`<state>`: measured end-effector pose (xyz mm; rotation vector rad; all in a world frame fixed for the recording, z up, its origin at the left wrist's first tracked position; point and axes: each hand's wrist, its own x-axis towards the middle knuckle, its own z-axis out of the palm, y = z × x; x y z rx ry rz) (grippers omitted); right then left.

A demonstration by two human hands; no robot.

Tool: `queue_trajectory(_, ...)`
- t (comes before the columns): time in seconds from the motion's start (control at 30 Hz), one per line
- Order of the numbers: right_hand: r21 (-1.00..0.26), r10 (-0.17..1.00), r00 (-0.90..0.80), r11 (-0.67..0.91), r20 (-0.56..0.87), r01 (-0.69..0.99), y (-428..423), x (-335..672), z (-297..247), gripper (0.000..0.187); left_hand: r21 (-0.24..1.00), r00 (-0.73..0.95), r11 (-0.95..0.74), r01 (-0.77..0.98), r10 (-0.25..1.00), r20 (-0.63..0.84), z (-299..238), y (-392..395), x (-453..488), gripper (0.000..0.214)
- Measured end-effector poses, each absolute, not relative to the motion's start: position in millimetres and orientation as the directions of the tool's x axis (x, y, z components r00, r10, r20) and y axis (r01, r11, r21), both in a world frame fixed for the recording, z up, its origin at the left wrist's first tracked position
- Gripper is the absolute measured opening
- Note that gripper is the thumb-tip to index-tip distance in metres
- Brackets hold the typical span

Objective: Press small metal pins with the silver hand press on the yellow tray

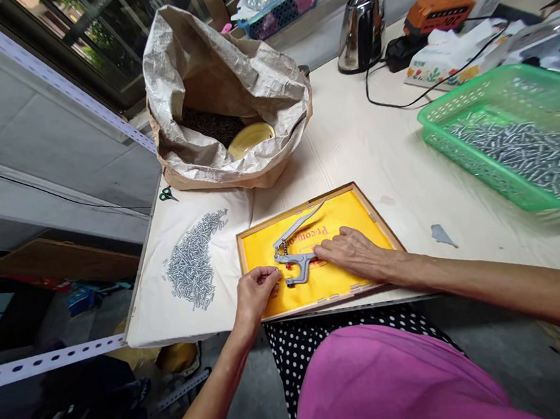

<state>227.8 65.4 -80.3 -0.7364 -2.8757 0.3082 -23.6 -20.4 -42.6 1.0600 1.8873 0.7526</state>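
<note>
On the yellow tray, the grey pliers sit between the hands, lever slanting to the tray's far right corner; right hand grips one end, left hand fingers pinched narrow beside the mouth, can't tell on what

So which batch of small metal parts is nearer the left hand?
The loose pile left of the yellow-lined tray; the other batch sits inside the green basket.

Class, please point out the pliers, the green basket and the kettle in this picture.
Pliers (297,259): head view, on the grey metal body.
Green basket (485,164): head view, on the near wall.
Kettle (352,34): head view, on the shiny side.
</note>
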Motion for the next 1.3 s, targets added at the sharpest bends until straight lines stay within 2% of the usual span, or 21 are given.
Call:
queue_trajectory(0.07, -0.199, 0.484, -0.868, 0.867, 0.113, 0.458, 64.0, 227.6, -78.7, 0.021, 0.821, -0.313, 0.525, 0.223, 0.837, -0.449, -41.5, -20.5, -19.8, 0.039)
queue_trajectory(0.13, -0.159, 0.476, -0.871, 0.875, 0.121, 0.457, 63.1, 227.8, -77.6, 0.02, 0.831, -0.317, 0.532, 0.162, 0.826, -0.466, -41.7, -21.6, -14.3, 0.045)
queue_trajectory(0.33, -0.146, 0.465, -0.868, 0.884, 0.173, 0.445, 61.7, 228.3, -78.4, 0.021, 0.826, -0.324, 0.536, 0.174, 0.823, -0.466, -45.0, -22.6, -6.2, 0.044)
queue_trajectory(0.57, -0.147, 0.465, -0.877, 0.882, 0.12, 0.447, 64.2, 227.3, -80.5, 0.021, 0.793, -0.323, 0.589, 0.155, 0.789, -0.523, -43.0, -16.7, -5.0, 0.037)
queue_trajectory(0.73, -0.154, 0.488, -0.87, 0.867, 0.075, 0.473, 64.5, 224.8, -81.0, 0.022, 0.724, -0.265, 0.658, 0.207, 0.75, -0.605, -35.2, -5.9, -4.4, 0.024)
queue_trajectory(0.87, -0.114, 0.523, -0.85, 0.85, 0.063, 0.514, 63.7, 221.3, -78.3, 0.021, 0.646, -0.236, 0.713, 0.272, 0.701, -0.673, -27.6, 2.9, -3.7, 0.021)
queue_trajectory(0.97, -0.086, 0.556, -0.827, 0.831, 0.084, 0.55, 66.9, 220.4, -74.1, 0.014, 0.611, -0.202, 0.734, 0.296, 0.674, -0.711, -24.2, 6.2, -3.7, 0.025)
queue_trajectory(1.07, -0.082, 0.594, -0.799, 0.804, 0.095, 0.589, 73.8, 222.2, -71.3, 0.017, 0.577, -0.166, 0.742, 0.34, 0.652, -0.74, -22.7, 6.6, -4.6, 0.035)
queue_trajectory(1.17, -0.08, 0.544, -0.834, 0.839, 0.095, 0.538, 78.0, 224.8, -72.8, 0.012, 0.543, -0.162, 0.742, 0.393, 0.637, -0.753, -21.9, 6.0, -4.6, 0.041)
queue_trajectory(1.3, -0.108, 0.519, -0.846, 0.854, 0.123, 0.509, 72.7, 225.7, -78.2, 0.017, 0.531, -0.181, 0.74, 0.413, 0.638, -0.748, -20.6, 5.5, -1.6, 0.042)
